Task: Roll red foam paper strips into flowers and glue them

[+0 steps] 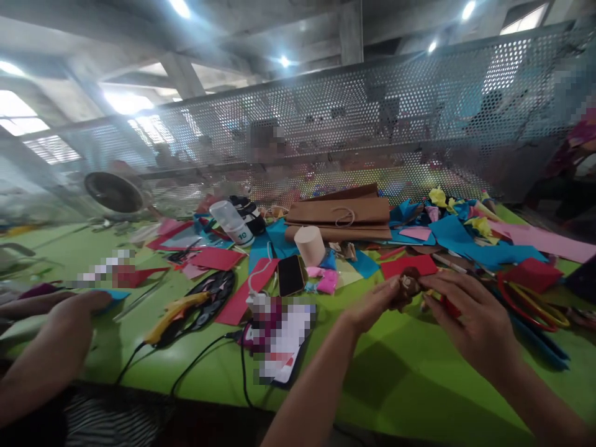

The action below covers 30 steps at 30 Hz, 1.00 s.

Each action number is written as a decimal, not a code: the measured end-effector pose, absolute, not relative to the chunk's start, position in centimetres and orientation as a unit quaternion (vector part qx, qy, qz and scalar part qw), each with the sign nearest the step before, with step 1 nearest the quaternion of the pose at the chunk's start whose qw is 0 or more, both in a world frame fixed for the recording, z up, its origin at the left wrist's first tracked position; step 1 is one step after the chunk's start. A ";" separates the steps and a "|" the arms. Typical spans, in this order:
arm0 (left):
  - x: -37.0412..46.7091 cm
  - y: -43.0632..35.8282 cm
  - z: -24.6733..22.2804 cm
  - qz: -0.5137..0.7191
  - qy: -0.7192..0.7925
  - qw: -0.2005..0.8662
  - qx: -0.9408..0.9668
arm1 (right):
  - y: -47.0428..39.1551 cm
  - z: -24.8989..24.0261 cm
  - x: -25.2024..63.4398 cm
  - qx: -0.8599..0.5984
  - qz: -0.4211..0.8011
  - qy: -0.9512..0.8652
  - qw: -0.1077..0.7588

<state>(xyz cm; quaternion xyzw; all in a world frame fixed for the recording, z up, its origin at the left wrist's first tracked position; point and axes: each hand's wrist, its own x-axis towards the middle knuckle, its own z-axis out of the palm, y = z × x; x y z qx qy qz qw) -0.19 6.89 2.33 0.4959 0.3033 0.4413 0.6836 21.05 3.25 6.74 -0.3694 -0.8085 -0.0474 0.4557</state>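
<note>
At the near edge of the green table (419,403), in the centre, shows a phone (287,354) with a blurred-out screen, right beside a purple device (248,334). Near left, includes a co-worker's forearm (60,335), stretched in over the table towards a small blue piece (112,300).

Near right, holds a small brown piece (406,288) just above the table in the left hand (376,302), with the left grip closed on it between thumb and fingers. Has the right hand (472,316) at the right side of the same piece, fingers bent; cannot tell whether pinching it or only touching. Shows something red (449,306) by the right fingers, too covered to name. Farther right, has red and yellow hoops (514,309) near a blue strip (542,344).

A little farther, left of centre, shows a yellow corded tool (181,307) beside a dark patterned tray (218,287). Beyond, in the middle, has a dark phone (291,276), an upright pale roll (310,245) and bright pink packets (328,281); to the right, a red sheet (392,267) just past the brown piece.

Farther still, shows a bottle (233,225), folded brown sheets (321,214) and, right, blue sheets (479,245). At the far side, has a perforated partition (372,133) and, left, a round fan (114,191).
</note>
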 end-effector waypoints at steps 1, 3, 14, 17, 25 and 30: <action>-0.1 6.8 2.4 0.440 0.306 0.679 0.501 | 3.2 6.7 21.0 -0.369 -0.064 -0.813 0.446; 0.0 6.6 2.6 0.441 0.307 0.676 0.504 | 3.0 6.7 20.8 -0.371 -0.104 -0.821 0.421; 0.5 6.3 2.7 0.467 0.319 0.681 0.466 | 2.9 5.7 19.9 -0.379 -0.149 -0.838 0.362; 0.4 6.4 2.5 0.471 0.330 0.672 0.466 | 2.7 6.6 20.4 -0.367 -0.047 -0.842 0.392; 0.4 6.8 2.0 0.456 0.331 0.670 0.484 | 2.9 7.5 20.3 -0.355 -0.018 -0.829 0.432; 0.3 6.5 2.9 0.422 0.333 0.661 0.523 | 3.8 7.4 20.6 -0.353 -0.011 -0.819 0.451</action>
